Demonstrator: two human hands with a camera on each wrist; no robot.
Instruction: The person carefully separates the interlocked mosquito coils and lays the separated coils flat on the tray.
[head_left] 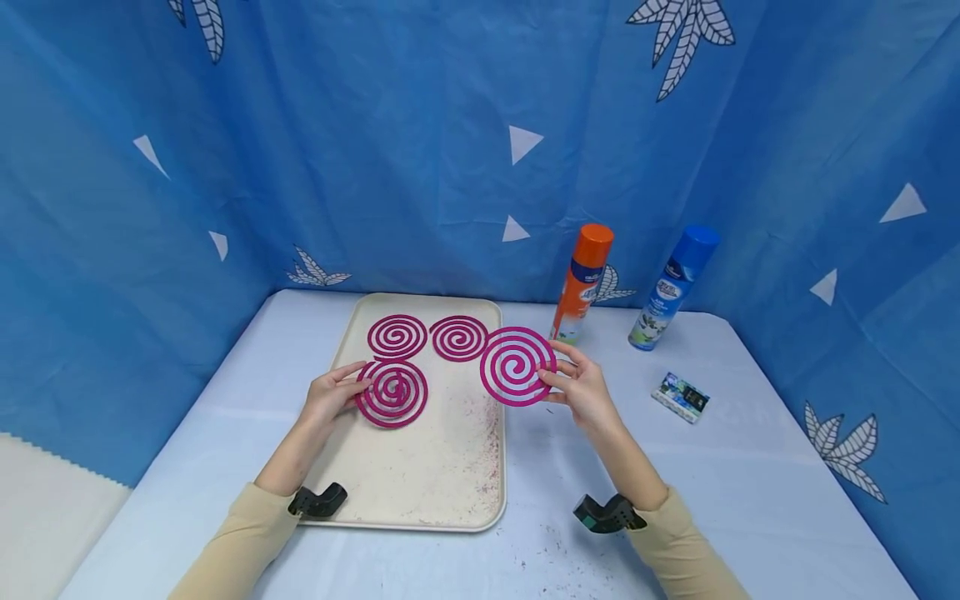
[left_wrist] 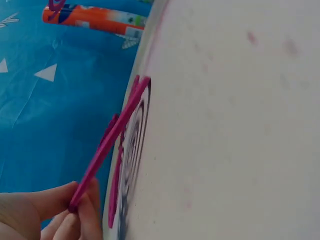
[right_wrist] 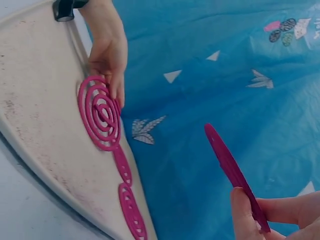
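My left hand [head_left: 330, 396] pinches the left edge of a magenta mosquito coil [head_left: 392, 426] over the cream tray [head_left: 427, 508]. In the left wrist view this coil [left_wrist: 107, 145] appears edge-on and tilted, its far end close to the tray; whether it touches I cannot tell. My right hand [head_left: 581, 385] holds another magenta mosquito coil [head_left: 516, 365] by its right edge, raised near the tray's right rim. Seen from the right wrist, that coil [right_wrist: 232, 175] is nearly edge-on between thumb and fingers. At the tray's back lie two more coils, one left [head_left: 397, 336], one right [head_left: 459, 338].
Behind the right hand stand an orange spray can [head_left: 577, 283] and a blue spray can [head_left: 672, 287]. A small box [head_left: 681, 397] lies on the white tabletop [head_left: 750, 467] to the right. Reddish crumbs speckle the tray's right side. Blue curtains [head_left: 420, 150] enclose the table.
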